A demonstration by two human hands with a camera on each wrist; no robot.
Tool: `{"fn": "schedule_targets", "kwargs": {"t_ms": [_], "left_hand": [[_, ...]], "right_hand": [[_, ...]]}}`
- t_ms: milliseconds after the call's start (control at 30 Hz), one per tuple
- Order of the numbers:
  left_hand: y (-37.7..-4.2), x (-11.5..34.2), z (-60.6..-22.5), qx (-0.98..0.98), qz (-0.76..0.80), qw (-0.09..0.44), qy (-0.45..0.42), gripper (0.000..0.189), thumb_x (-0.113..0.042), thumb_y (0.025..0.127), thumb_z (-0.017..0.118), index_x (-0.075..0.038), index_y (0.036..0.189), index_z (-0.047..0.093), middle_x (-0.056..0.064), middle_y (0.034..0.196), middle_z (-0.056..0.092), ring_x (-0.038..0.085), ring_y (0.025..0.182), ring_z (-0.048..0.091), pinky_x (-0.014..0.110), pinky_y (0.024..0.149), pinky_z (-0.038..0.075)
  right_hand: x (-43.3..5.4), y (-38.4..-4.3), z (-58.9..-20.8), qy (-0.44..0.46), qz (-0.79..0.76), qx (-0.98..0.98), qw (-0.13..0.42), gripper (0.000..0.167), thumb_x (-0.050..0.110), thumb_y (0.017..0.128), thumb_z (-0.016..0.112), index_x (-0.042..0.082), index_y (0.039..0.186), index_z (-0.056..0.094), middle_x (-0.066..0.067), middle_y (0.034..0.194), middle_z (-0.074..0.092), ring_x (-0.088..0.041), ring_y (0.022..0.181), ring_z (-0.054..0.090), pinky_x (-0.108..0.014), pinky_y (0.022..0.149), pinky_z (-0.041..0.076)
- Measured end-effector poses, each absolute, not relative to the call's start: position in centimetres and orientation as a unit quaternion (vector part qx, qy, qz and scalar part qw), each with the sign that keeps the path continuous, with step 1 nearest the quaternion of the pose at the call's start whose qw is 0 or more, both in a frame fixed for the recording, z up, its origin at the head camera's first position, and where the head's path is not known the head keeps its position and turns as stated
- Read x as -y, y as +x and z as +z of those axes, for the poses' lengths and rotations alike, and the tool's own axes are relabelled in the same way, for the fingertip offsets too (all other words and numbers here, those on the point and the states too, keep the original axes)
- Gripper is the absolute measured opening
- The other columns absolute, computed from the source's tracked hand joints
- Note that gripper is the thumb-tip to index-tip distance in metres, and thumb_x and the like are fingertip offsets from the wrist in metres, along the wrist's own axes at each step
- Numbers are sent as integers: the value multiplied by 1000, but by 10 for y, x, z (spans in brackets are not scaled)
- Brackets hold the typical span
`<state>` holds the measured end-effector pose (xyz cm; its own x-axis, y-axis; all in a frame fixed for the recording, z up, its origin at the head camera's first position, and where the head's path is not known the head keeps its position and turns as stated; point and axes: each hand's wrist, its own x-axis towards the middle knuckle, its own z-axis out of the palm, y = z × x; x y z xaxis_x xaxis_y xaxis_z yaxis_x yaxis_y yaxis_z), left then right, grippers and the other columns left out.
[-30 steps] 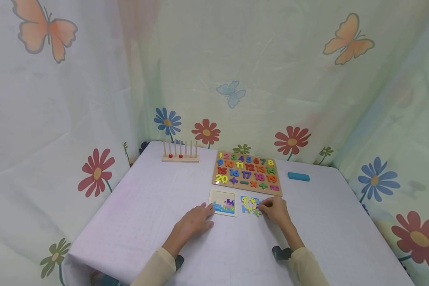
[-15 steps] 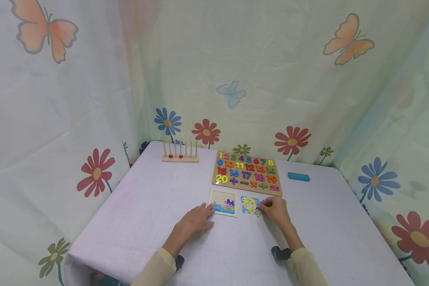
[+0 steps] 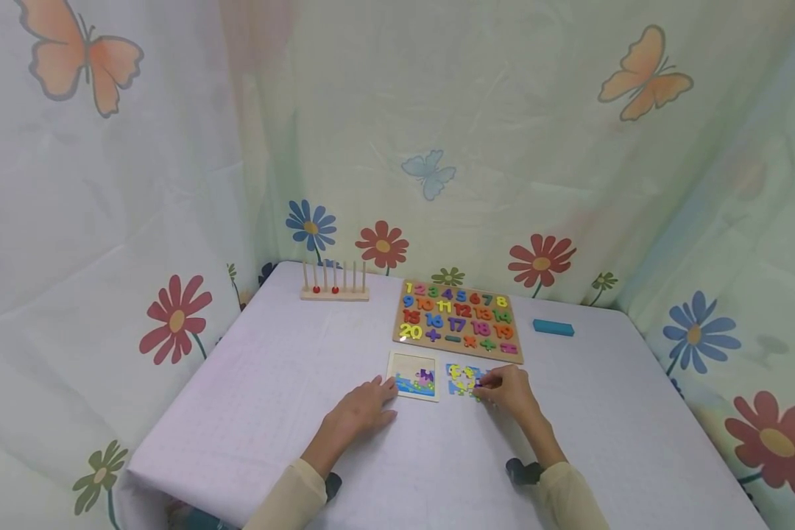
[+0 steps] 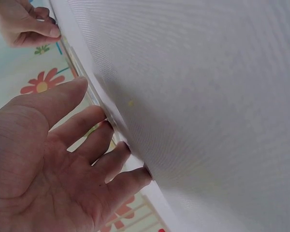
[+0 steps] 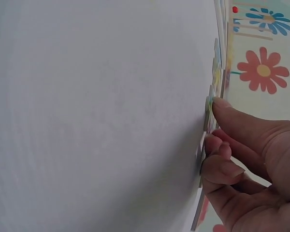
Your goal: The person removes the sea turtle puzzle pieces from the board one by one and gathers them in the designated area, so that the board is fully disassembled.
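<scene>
My left hand [image 3: 361, 408] lies on the table with its fingers loosely spread, fingertips at the left edge of a small wooden puzzle tray [image 3: 390, 366]. In that tray, blue, green and purple picture pieces fill the lower part, and bare wood shows above. To the tray's right lies a cluster of loose jigsaw pieces [image 3: 462, 377], yellow, blue and green. At the cluster's right side my right hand [image 3: 513, 391] pinches a puzzle piece [image 5: 210, 112] low over the table; the fingers partly hide it. In the left wrist view the left palm [image 4: 63, 179] holds nothing.
Behind the tray lies a wooden number board [image 3: 397, 316] with coloured numerals and signs. A peg stand [image 3: 351, 296] with red beads is at the back left, a teal block [image 3: 553, 327] at the back right. Flowered curtains [image 3: 490, 199] surround the white-covered table [image 3: 265, 412].
My right hand has shifted very slightly at the right edge of the loose pieces, covering a little more of the green one. The left hand and the tray stay where they were.
</scene>
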<state>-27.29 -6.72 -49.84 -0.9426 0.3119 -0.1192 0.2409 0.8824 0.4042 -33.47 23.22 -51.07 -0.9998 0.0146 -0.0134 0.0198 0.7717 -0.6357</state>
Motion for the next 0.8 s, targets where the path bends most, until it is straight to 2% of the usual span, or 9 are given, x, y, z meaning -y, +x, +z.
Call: {"fn": "schedule_targets", "kwargs": {"t_ms": [167, 333, 500, 700, 800], "left_hand": [[-273, 68, -499, -966, 194, 89, 144, 56, -29, 105, 72, -10, 155, 59, 7, 166, 51, 30, 157, 42, 50, 126, 39], [-272, 67, -500, -966, 199, 90, 139, 56, -29, 104, 73, -11, 155, 60, 7, 165, 52, 31, 157, 42, 51, 126, 40], [-270, 68, -502, -967, 195, 87, 136, 57, -30, 104, 73, -11, 155, 60, 7, 166, 51, 30, 157, 42, 51, 126, 40], [-271, 68, -501, -967, 193, 87, 141, 57, -31, 104, 72, -11, 156, 58, 5, 167, 50, 29, 158, 41, 50, 126, 39], [-271, 67, -500, -967, 194, 86, 142, 57, -30, 104, 72, -11, 156, 59, 5, 166, 50, 29, 158, 41, 50, 126, 39]], "right_hand": [[-229, -334, -510, 13, -338, -941, -2, 18, 7, 89, 89, -5, 98, 80, -9, 84, 74, -20, 75, 61, -24, 65, 54], [-219, -334, -508, -23, -359, -931, -59, 16, 13, 94, 86, -2, 97, 80, -8, 86, 75, -20, 76, 62, -21, 66, 53], [-200, -334, -505, -85, -378, -916, -99, 16, 17, 97, 83, 2, 103, 82, -6, 91, 77, -19, 80, 64, -20, 70, 54], [-180, -340, -500, -112, -370, -918, -87, 20, 20, 98, 82, 3, 109, 81, -6, 95, 77, -18, 81, 63, -20, 68, 54], [-172, -344, -500, -128, -364, -920, -73, 22, 19, 97, 83, 2, 110, 81, -5, 92, 75, -17, 78, 62, -20, 65, 53]]}}
